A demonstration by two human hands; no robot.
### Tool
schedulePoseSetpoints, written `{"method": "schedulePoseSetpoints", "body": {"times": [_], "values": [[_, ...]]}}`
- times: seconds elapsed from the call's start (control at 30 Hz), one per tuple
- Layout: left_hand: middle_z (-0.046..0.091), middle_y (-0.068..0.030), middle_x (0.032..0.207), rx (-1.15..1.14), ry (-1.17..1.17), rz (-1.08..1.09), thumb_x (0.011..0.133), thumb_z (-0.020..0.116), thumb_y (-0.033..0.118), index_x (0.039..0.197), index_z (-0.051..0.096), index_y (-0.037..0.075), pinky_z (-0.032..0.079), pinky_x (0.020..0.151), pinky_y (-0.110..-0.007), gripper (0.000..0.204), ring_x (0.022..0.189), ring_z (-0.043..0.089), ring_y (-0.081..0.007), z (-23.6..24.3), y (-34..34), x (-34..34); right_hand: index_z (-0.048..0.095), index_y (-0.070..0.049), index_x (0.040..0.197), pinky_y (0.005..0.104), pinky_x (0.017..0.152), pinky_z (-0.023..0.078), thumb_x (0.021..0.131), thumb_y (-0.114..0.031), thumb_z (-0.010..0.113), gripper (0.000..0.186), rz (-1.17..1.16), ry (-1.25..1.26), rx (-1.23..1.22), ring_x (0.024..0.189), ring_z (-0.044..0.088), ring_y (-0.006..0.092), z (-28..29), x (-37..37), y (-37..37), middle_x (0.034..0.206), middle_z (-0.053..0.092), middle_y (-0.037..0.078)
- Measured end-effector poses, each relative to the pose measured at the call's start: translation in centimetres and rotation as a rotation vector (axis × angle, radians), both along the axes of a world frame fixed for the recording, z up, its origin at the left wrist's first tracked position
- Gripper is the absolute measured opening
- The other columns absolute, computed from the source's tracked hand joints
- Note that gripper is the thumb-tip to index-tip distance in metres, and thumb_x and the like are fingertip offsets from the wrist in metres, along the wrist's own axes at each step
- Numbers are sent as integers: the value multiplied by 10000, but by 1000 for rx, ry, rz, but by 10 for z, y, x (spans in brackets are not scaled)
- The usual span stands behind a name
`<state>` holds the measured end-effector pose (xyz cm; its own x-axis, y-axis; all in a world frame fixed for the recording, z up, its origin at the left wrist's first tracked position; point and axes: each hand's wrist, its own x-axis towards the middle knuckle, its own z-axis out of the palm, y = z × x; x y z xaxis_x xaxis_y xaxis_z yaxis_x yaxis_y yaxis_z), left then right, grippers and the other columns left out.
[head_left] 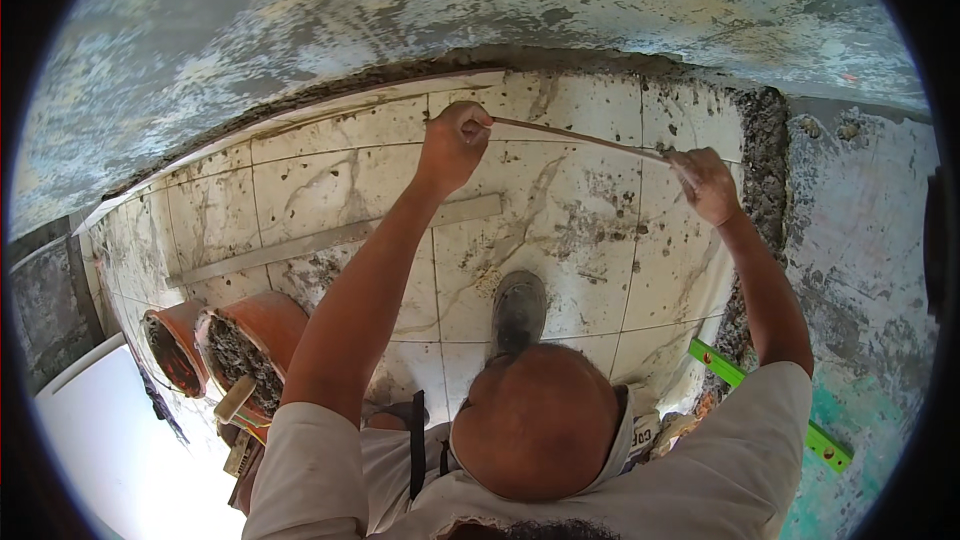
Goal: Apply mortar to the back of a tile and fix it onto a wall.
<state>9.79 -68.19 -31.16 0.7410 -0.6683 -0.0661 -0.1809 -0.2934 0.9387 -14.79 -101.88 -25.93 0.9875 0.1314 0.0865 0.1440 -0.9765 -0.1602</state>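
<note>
A thin brown strip, slightly bowed, is stretched between my two hands over the tiles near the wall's foot. My left hand is closed round its left end. Farther right, the fingers of my right hand are pinched on the other end. I cannot make out what the strip is made of. Beneath lies the pale marbled tile surface, spotted with mortar. A long flat grey bar rests on it, left of and nearer than my left hand.
Two orange buckets stand at the left, one with grey mortar and a wooden handle at its rim. A green spirit level lies right. My boot is mid-floor. A rough mortar edge borders the tiles below the patchy wall.
</note>
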Motion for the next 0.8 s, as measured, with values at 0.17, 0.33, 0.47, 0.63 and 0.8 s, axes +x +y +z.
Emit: {"method": "schedulePoseSetpoints", "body": {"times": [0.17,0.33,0.47,0.63,0.8], "values": [[638,-104,948,-23,37,33,843,644,-6,989,596,-11,528,818,-289,154,885,659,-173,-16,-33,-11,600,-99,1124,387,827,468,693,31,654,454,-68,-78,-69,898,620,245,-22,14,-42,995,663,68],[641,-126,953,20,-129,92,802,671,-27,968,609,-22,540,813,-311,177,886,669,-208,-6,-66,-25,586,-104,1184,406,881,432,699,29,651,507,-149,-135,-135,1010,581,257,-44,20,-73,1087,637,70],[623,-137,938,152,-319,66,781,693,-7,972,626,-7,546,766,-343,202,836,660,-261,-15,-61,-27,586,-109,1199,416,891,427,691,21,661,530,-146,-81,-108,1034,573,256,-52,17,-63,1109,634,64],[592,-139,908,213,-538,-119,794,681,29,962,635,15,533,681,-382,175,785,624,-305,-17,-26,-69,616,-110,1162,418,893,427,688,21,648,493,-197,-52,-148,1033,581,241,-49,-43,-25,1109,647,56],[578,-118,916,154,-712,-292,777,685,34,935,630,8,530,662,-385,169,771,616,-297,-32,-1,-95,623,-111,1143,419,904,425,705,-6,607,450,-313,-150,-30,1133,575,241,-74,-89,21,1179,654,42]]}}
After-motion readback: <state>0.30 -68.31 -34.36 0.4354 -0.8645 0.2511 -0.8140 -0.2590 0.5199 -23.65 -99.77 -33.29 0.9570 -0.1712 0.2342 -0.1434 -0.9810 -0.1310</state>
